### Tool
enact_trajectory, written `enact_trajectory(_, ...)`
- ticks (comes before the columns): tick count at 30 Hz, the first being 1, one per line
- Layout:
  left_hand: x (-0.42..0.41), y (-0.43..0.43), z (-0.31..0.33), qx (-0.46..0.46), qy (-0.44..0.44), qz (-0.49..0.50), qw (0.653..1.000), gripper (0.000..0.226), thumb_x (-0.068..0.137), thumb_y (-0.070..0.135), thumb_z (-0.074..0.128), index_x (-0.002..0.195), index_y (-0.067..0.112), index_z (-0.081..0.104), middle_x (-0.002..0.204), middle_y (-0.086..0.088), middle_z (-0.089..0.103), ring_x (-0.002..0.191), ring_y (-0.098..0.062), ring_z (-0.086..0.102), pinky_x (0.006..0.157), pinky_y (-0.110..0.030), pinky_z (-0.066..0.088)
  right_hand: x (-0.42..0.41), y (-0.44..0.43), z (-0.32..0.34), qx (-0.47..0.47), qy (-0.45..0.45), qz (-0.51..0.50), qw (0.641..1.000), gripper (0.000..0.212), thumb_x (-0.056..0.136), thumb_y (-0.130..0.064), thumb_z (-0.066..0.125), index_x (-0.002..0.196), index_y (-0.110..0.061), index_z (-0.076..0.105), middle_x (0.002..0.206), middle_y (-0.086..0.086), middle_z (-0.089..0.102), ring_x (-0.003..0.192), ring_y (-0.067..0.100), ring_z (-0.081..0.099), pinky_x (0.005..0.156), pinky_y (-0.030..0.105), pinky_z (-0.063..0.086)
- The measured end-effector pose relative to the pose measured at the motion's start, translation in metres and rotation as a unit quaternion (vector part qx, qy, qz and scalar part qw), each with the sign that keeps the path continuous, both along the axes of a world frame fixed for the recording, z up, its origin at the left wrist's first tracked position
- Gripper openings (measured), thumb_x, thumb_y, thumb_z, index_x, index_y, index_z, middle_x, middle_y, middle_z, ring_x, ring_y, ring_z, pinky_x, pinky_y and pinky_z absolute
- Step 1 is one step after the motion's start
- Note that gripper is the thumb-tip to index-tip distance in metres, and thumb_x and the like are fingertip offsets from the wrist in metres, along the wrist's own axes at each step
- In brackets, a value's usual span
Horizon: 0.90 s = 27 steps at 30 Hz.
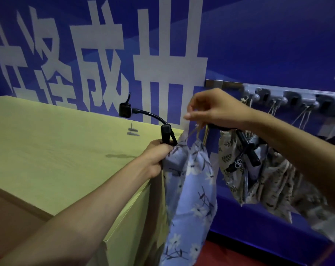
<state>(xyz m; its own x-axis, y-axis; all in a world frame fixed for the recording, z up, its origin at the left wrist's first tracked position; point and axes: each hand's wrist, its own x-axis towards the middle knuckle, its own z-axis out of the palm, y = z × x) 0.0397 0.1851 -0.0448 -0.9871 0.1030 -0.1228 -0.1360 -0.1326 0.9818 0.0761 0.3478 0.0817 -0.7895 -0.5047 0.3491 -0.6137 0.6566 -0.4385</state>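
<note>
A blue flowered drawstring bag hangs off the corner of the yellow counter. The left hand grips its top edge beside a black clamp, and the right hand pinches the cord above it. Just beyond, a beige leaf-print bag hangs under a hook rail. Among the blue wall's big white characters, only "成" reads clearly.

So the left hand gripped the top of the blue floral bag right by the black clamp at the counter corner, while the right hand pinched its drawstring just above. A beige leafy bag hung off the hook rail nearby.
</note>
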Motion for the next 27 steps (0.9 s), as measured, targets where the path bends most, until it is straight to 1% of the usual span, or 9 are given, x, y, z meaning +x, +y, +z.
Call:
enact_trajectory(2, -0.003, -0.001, 0.001, 0.002, 0.009, 0.025, 1.0, 0.023, 0.08, -0.005, 0.066, 0.103, -0.005, 0.068, 0.09, -0.021, 0.07, 0.073, -0.027, 0.065, 0.07, -0.034, 0.052, 0.001, 0.004, -0.003, 0.185, 0.072, -0.065, 0.978, 0.018, 0.083, -0.037, 0.07, 0.086, -0.021, 0.061, 0.064, -0.009, 0.057, 0.057, 0.002, 0.06, 0.056, 0.015, 0.041)
enact_trajectory(4, -0.005, -0.004, 0.001, 0.009, 0.024, 0.041, 0.999, 0.022, 0.079, -0.005, 0.069, 0.101, -0.004, 0.068, 0.086, -0.019, 0.069, 0.077, -0.027, 0.065, 0.077, -0.037, 0.054, 0.002, 0.006, -0.009, 0.31, 0.045, -0.084, 0.946, 0.021, 0.082, -0.041, 0.07, 0.089, -0.021, 0.068, 0.069, -0.014, 0.06, 0.061, 0.0, 0.056, 0.055, 0.014, 0.037)
enact_trajectory(7, -0.005, -0.011, -0.001, 0.0, 0.041, 0.047, 0.998, 0.017, 0.08, -0.003, 0.07, 0.097, 0.0, 0.068, 0.084, -0.016, 0.068, 0.081, -0.026, 0.064, 0.081, -0.038, 0.053, 0.0, 0.006, -0.017, 0.332, 0.026, -0.082, 0.939, 0.023, 0.085, -0.036, 0.07, 0.095, -0.016, 0.076, 0.08, -0.009, 0.07, 0.064, 0.0, 0.058, 0.063, 0.017, 0.047)
enact_trajectory(12, -0.003, -0.01, -0.014, -0.021, 0.045, 0.051, 0.997, 0.018, 0.089, 0.0, 0.061, 0.107, -0.001, 0.064, 0.08, -0.011, 0.066, 0.072, -0.022, 0.062, 0.067, -0.03, 0.05, 0.0, -0.008, -0.02, 0.138, 0.056, -0.063, 0.987, 0.016, 0.085, -0.03, 0.07, 0.094, -0.019, 0.077, 0.071, -0.024, 0.057, 0.065, -0.018, 0.055, 0.057, 0.002, 0.039)
enact_trajectory(14, -0.006, -0.006, -0.018, 0.002, 0.026, 0.045, 0.999, 0.019, 0.091, 0.001, 0.058, 0.109, -0.002, 0.062, 0.081, -0.013, 0.066, 0.07, -0.023, 0.062, 0.064, -0.029, 0.051, 0.0, -0.016, -0.024, 0.091, 0.032, -0.064, 0.993, 0.013, 0.084, -0.03, 0.071, 0.09, -0.02, 0.077, 0.075, -0.016, 0.061, 0.068, -0.009, 0.059, 0.057, 0.008, 0.042)
enact_trajectory(16, -0.007, -0.002, -0.018, 0.027, 0.002, 0.021, 0.999, 0.011, 0.093, 0.003, 0.055, 0.099, -0.002, 0.063, 0.084, -0.017, 0.066, 0.069, -0.024, 0.063, 0.065, -0.031, 0.051, 0.002, -0.019, -0.021, 0.018, -0.041, -0.057, 0.997, 0.01, 0.085, -0.022, 0.07, 0.081, -0.016, 0.076, 0.081, -0.007, 0.064, 0.073, 0.002, 0.061, 0.063, 0.015, 0.048)
enact_trajectory(20, -0.006, 0.004, -0.018, 0.073, -0.049, -0.069, 0.994, 0.021, 0.095, 0.006, 0.052, 0.079, 0.006, 0.065, 0.086, -0.016, 0.066, 0.072, -0.025, 0.062, 0.073, -0.033, 0.051, 0.004, -0.011, -0.005, -0.15, -0.254, -0.036, 0.955, 0.016, 0.093, -0.003, 0.055, 0.083, 0.001, 0.067, 0.079, 0.008, 0.068, 0.074, 0.019, 0.066, 0.076, 0.033, 0.057)
enact_trajectory(24, -0.001, 0.015, -0.006, 0.118, -0.081, -0.137, 0.98, 0.023, 0.095, 0.015, 0.054, 0.079, 0.007, 0.068, 0.087, -0.012, 0.068, 0.081, -0.025, 0.062, 0.085, -0.034, 0.048, 0.009, -0.013, 0.001, -0.248, -0.338, -0.045, 0.907, 0.022, 0.091, -0.009, 0.048, 0.07, -0.009, 0.054, 0.055, 0.002, 0.046, 0.05, 0.014, 0.052, 0.057, 0.029, 0.054)
enact_trajectory(27, 0.005, 0.018, 0.002, 0.126, -0.066, -0.152, 0.978, 0.018, 0.093, 0.023, 0.056, 0.089, 0.009, 0.067, 0.092, -0.01, 0.067, 0.084, -0.024, 0.061, 0.092, -0.037, 0.046, 0.008, -0.012, 0.011, -0.337, -0.356, -0.059, 0.87, 0.025, 0.087, -0.012, 0.045, 0.062, -0.014, 0.046, 0.052, -0.003, 0.034, 0.042, 0.01, 0.036, 0.048, 0.023, 0.044)
